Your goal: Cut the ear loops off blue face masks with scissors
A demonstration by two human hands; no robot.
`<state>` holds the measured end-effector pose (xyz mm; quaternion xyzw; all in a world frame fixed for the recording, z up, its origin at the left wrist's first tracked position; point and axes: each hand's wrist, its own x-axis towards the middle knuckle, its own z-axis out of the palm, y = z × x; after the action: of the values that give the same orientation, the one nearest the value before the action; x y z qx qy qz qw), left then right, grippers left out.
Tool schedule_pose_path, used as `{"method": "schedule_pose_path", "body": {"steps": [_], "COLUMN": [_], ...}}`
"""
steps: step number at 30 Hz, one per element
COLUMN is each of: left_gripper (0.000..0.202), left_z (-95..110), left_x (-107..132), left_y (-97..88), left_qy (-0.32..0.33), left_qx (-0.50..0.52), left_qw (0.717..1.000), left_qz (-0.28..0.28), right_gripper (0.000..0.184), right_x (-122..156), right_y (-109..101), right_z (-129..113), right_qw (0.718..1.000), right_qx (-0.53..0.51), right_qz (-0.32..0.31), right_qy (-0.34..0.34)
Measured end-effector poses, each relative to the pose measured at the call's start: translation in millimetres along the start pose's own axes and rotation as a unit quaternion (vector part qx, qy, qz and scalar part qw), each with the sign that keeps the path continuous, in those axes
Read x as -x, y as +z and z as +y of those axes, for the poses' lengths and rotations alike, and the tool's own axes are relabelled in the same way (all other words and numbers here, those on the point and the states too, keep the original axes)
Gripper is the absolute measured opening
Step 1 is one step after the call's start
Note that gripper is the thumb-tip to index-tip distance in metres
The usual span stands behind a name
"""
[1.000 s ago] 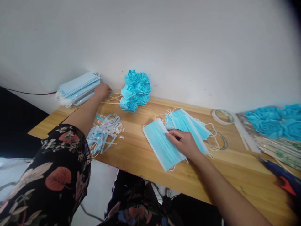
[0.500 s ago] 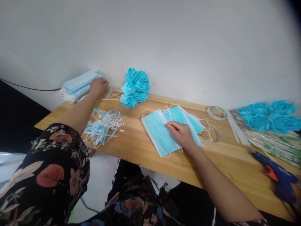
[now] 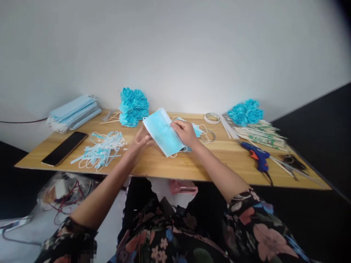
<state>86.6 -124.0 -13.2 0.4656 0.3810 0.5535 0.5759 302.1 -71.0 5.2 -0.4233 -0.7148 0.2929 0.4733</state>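
Pale wooden bench [image 3: 175, 166] set against plain white wall.

Held above bench centre, tilted: 1 blue face mask [image 3: 163, 132]. Right hand [image 3: 186, 133] at mask's right edge, grip closed on it, thumb on top. Left hand [image 3: 139, 142] just below mask's lower-left edge, grip wide, fingers spread; contact with mask not determinable.

Behind right hand, flat on bench: small pile of masks [image 3: 199, 128] with white ear loops.

Far left, by wall: stack of masks [image 3: 72, 113]. Beside it, toward centre: flower bundle [image 3: 134, 107], blue, on sticks.

Front left: dark phone [image 3: 65, 148], lying flat; next to it, heap of cut strips [image 3: 102, 153].

Right of centre: 1 tape roll [image 3: 206, 117]; blue glue gun [image 3: 257, 156] with orange trigger; second flower cluster [image 3: 245, 111] resting on patterned sheets [image 3: 260, 132].
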Motion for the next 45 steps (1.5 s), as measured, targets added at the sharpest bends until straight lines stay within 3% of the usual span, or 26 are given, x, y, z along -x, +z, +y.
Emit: {"method": "schedule_pose_path", "body": {"steps": [2,5,7,9,11,14,17,21,25,28,31,36,40,45], "left_gripper": [0.070,0.054,0.042,0.033,0.028,0.026,0.018,0.008,0.017,0.025,0.032,0.034,0.030,0.031], "left_z": [-11.5,-14.8,-10.4,-3.9,1.6,3.0,-2.9,-6.8,0.9,4.8,2.6,-1.3,1.0,3.1], "left_x": [1.5,-6.3,-14.3,-21.1,-24.7,-24.2,-20.5,-14.2,-6.7,-1.5,1.9,3.1,3.6,4.5], "left_y": [23.3,36.6,30.9,18.0,4.1,-9.3,-11.4,-3.2,9.0,14.9,16.1,14.6,15.6,16.6], "left_qy": [-0.043,-0.056,-0.037,-0.013,-0.012,-0.050,-0.103,-0.173,-0.244,-0.276,-0.294,-0.293,-0.296,-0.300], "left_qx": [0.068,0.104,0.095,0.061,0.033,0.027,0.038,0.088,0.171,0.213,0.245,0.263,0.269,0.279], "left_qw": [0.996,0.993,0.991,0.989,0.987,0.983,0.974,0.952,0.930,0.917,0.908,0.901,0.898,0.893], "left_qz": [-0.043,0.018,0.089,0.135,0.155,0.175,0.197,0.236,0.214,0.193,0.170,0.179,0.184,0.188], "right_gripper": [0.039,0.040,0.040,0.039,0.033,0.023,0.021,0.026,0.035,0.026,0.020,0.019,0.020,0.036], "right_x": [0.8,4.7,8.1,12.7,19.0,29.8,35.2,25.7,11.5,10.3,11.1,-12.6,-39.7,-55.0], "right_y": [-2.1,-15.4,-34.6,-59.5,-83.6,-104.0,-100.4,-76.6,-57.5,-53.3,-57.1,-69.0,-68.6,-60.8], "right_z": [-6.1,-8.5,-3.0,8.2,22.5,40.6,45.1,37.1,36.9,38.9,33.0,23.5,42.2,69.3], "right_qw": [1.000,0.999,0.998,0.997,0.993,0.978,0.943,0.879,0.817,0.812,0.830,0.858,0.856,0.806], "right_qx": [0.009,0.003,-0.023,-0.019,0.040,0.173,0.314,0.439,0.510,0.518,0.510,0.493,0.486,0.505], "right_qz": [-0.006,-0.037,-0.024,0.028,0.065,0.067,0.020,-0.042,-0.101,-0.119,-0.119,-0.062,-0.053,-0.110], "right_qy": [-0.008,0.017,0.053,0.072,0.086,0.099,0.112,0.183,0.250,0.241,0.193,0.131,0.168,0.289]}}
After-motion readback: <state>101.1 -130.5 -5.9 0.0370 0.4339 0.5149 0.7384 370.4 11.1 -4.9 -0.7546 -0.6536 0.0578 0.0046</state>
